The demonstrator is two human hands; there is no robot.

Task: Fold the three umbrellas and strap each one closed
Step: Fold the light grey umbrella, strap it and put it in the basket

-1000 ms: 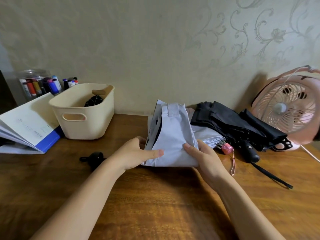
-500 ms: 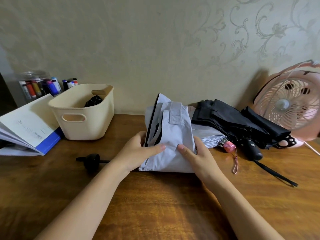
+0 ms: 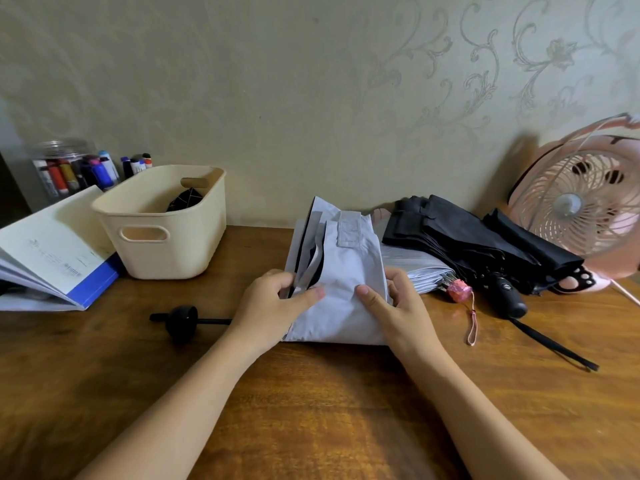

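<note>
A person's two bare forearms reach in from six o'clock over a wooden table (image 3: pixel 311 417). Between the hands, at the table's centre, a half-folded pale blue umbrella (image 3: pixel 349 271) stands with its fastening strap (image 3: pixel 349 232) pointing to twelve o'clock. The left hand (image 3: pixel 273 303) pinches the layered canopy folds, thumb flat on the front and fingers curled behind. The right hand (image 3: pixel 401 306) grips the opposite edge the same way.

At two o'clock lie a silver-grey umbrella (image 3: pixel 415 268) with a pink handle (image 3: pixel 459 292) and, just beside it, a black umbrella (image 3: pixel 467 237). At ten o'clock an open booklet (image 3: pixel 52 258) carries print too small to read.
</note>
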